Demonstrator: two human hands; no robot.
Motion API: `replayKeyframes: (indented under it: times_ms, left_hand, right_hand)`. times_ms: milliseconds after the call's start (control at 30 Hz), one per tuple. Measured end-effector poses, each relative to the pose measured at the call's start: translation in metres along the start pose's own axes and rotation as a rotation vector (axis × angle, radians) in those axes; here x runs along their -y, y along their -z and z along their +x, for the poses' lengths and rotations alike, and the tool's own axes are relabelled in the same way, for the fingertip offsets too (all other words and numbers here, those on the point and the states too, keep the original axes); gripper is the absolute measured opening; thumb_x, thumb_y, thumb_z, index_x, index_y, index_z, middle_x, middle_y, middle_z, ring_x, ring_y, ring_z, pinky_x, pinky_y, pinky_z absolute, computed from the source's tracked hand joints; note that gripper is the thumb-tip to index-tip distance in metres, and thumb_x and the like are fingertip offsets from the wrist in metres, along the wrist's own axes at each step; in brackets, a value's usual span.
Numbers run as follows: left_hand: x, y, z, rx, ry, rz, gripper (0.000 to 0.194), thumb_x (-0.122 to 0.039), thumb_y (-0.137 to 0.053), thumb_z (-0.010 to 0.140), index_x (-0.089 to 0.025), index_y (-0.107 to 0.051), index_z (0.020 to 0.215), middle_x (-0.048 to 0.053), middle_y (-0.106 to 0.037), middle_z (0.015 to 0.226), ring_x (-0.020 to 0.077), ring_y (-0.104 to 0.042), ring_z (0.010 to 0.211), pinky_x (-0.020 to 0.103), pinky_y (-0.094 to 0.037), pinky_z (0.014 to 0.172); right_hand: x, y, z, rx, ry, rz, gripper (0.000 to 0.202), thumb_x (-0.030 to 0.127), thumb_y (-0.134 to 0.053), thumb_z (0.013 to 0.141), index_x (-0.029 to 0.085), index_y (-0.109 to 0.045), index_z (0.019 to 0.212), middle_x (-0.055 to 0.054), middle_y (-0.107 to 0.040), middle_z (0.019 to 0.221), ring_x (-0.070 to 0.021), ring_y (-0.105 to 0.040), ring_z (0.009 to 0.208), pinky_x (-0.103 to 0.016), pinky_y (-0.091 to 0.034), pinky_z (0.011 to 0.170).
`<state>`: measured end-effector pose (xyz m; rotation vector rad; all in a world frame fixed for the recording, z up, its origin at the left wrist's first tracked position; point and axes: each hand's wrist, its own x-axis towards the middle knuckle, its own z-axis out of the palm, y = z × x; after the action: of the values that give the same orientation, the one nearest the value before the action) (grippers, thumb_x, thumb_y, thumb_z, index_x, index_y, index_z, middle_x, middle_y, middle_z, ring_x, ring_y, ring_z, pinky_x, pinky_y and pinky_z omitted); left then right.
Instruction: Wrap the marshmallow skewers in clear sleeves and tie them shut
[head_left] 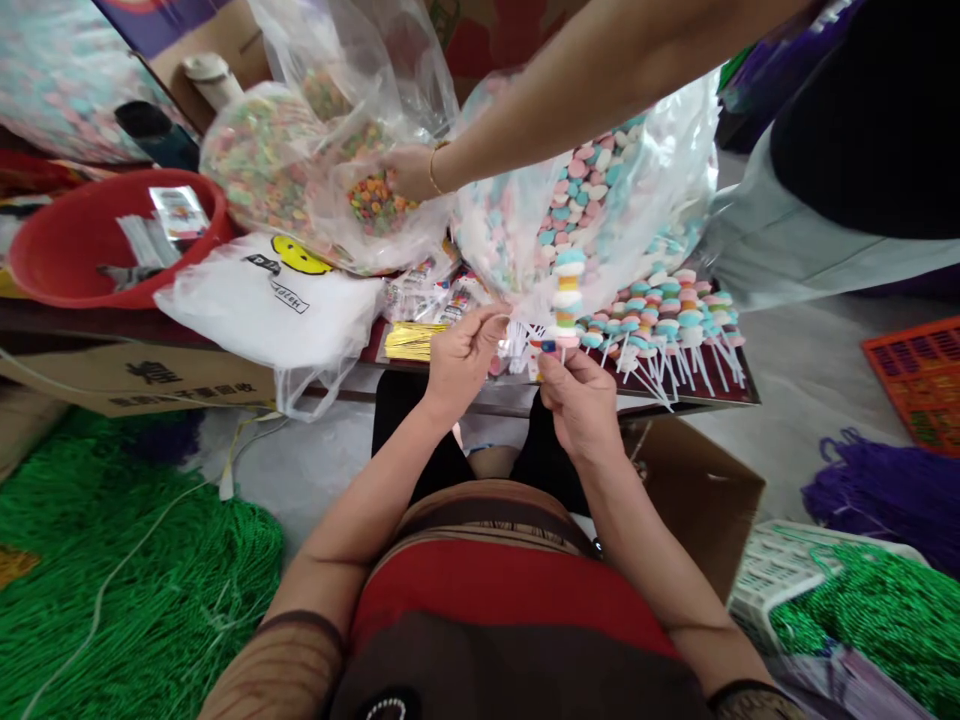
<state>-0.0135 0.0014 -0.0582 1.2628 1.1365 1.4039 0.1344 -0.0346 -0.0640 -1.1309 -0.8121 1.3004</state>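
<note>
My right hand (581,395) pinches the stick of a marshmallow skewer (568,295), which stands upright with blue, white, pink and orange pieces stacked on it. A small red and blue piece shows at its lower end, by my fingertips. To the left, my left hand (469,360) is closed in a pinch above the table's front edge, apart from the skewer. Whatever lies between its fingertips is too small to make out. Finished-looking skewers (667,315) lie in a pile right of my right hand, their white sticks toward me. Gold twist ties (414,341) lie beside my left hand.
A co-worker's arm (570,95) reaches across into a bag of small colourful candies (375,200). Behind my hands stands a big bag of marshmallows (585,190). A red basin (112,190) and a white plastic bag (270,310) are left. Green strands (135,580) cover the floor.
</note>
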Motion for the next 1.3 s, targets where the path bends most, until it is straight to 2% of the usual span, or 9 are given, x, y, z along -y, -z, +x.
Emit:
replayKeyframes:
  times_ms: [133, 200, 300, 467, 567, 667, 833, 1033, 1300]
  left_hand:
    - [-0.001, 0.011, 0.002, 0.299, 0.173, -0.09, 0.042, -0.048, -0.087, 0.068, -0.019, -0.066, 0.089, -0.005, -0.06, 0.065, 0.0084, -0.053, 0.057, 0.023, -0.04, 0.058]
    - [0.0, 0.018, 0.001, 0.374, 0.211, -0.061, 0.037, -0.043, -0.086, 0.067, -0.018, -0.063, 0.079, -0.004, -0.061, 0.065, 0.0081, -0.052, 0.06, 0.022, -0.04, 0.06]
    - [0.005, 0.023, -0.004, 0.347, 0.219, 0.011, 0.036, -0.048, -0.08, 0.074, -0.017, -0.061, 0.07, -0.003, -0.06, 0.064, 0.0073, -0.048, 0.056, 0.022, -0.036, 0.056]
    - [0.009, 0.018, -0.011, 0.295, 0.2, -0.004, 0.054, -0.07, -0.065, 0.081, -0.018, -0.059, 0.067, -0.005, -0.046, 0.053, 0.0063, -0.036, 0.047, 0.023, -0.027, 0.048]
    - [0.013, 0.018, -0.01, 0.259, 0.169, -0.044, 0.058, -0.073, -0.066, 0.08, -0.017, -0.058, 0.065, -0.005, -0.043, 0.053, 0.0056, -0.035, 0.048, 0.023, -0.027, 0.049]
    - [0.023, 0.024, -0.005, 0.242, 0.187, -0.139, 0.058, -0.072, -0.066, 0.08, -0.017, -0.059, 0.067, -0.006, -0.042, 0.053, 0.0046, -0.032, 0.047, 0.021, -0.024, 0.046]
    - [0.037, 0.035, 0.0, 0.215, 0.169, -0.281, 0.052, -0.068, -0.07, 0.08, -0.016, -0.062, 0.072, -0.005, -0.049, 0.059, 0.0039, -0.037, 0.048, 0.019, -0.028, 0.046]
    - [0.043, 0.042, 0.005, 0.257, 0.128, -0.288, 0.05, -0.067, -0.072, 0.079, -0.017, -0.067, 0.074, -0.005, -0.048, 0.056, 0.0047, -0.039, 0.046, 0.02, -0.032, 0.046]
    - [0.043, 0.053, 0.013, 0.213, 0.06, -0.09, 0.059, -0.076, -0.072, 0.071, -0.017, -0.07, 0.073, -0.001, -0.06, 0.064, 0.0077, -0.047, 0.052, 0.023, -0.038, 0.051]
  right_hand:
    - [-0.003, 0.001, 0.006, -0.082, 0.044, -0.025, 0.048, 0.056, -0.088, 0.061, 0.021, -0.056, 0.069, 0.01, -0.037, 0.055, -0.0044, -0.021, 0.046, -0.024, -0.017, 0.043]
    - [-0.005, 0.002, 0.007, -0.092, 0.054, -0.009, 0.049, 0.055, -0.09, 0.058, 0.021, -0.057, 0.068, 0.009, -0.04, 0.056, -0.0042, -0.022, 0.047, -0.024, -0.017, 0.043]
    - [-0.01, 0.0, 0.007, -0.12, 0.087, 0.012, 0.053, 0.059, -0.09, 0.056, 0.021, -0.055, 0.065, 0.009, -0.039, 0.055, -0.0045, -0.023, 0.046, -0.024, -0.017, 0.043]
    - [-0.02, -0.005, 0.007, -0.167, 0.097, -0.045, 0.056, 0.069, -0.084, 0.059, 0.021, -0.057, 0.065, 0.008, -0.038, 0.053, -0.0062, -0.028, 0.047, -0.025, -0.019, 0.043]
    - [-0.017, -0.001, 0.006, -0.118, 0.086, -0.082, 0.055, 0.071, -0.08, 0.063, 0.021, -0.06, 0.068, 0.007, -0.04, 0.054, -0.0066, -0.029, 0.048, -0.024, -0.021, 0.043]
    - [-0.006, 0.014, 0.002, -0.031, 0.09, -0.135, 0.041, 0.06, -0.078, 0.074, 0.02, -0.067, 0.077, 0.006, -0.046, 0.059, -0.0063, -0.03, 0.049, -0.023, -0.023, 0.044]
    - [0.017, 0.057, -0.01, 0.024, 0.153, -0.358, 0.02, 0.039, -0.067, 0.088, 0.021, -0.076, 0.09, 0.001, -0.059, 0.07, -0.0089, -0.04, 0.052, -0.024, -0.03, 0.046]
    - [0.034, 0.088, -0.017, 0.105, 0.351, -0.673, 0.017, 0.035, -0.064, 0.093, 0.026, -0.078, 0.089, 0.0, -0.073, 0.076, -0.014, -0.059, 0.062, -0.029, -0.05, 0.062]
    - [0.043, 0.105, -0.013, 0.092, 0.502, -0.86, 0.019, 0.035, -0.06, 0.096, 0.026, -0.072, 0.107, -0.001, -0.078, 0.082, -0.018, -0.073, 0.073, -0.031, -0.057, 0.07]
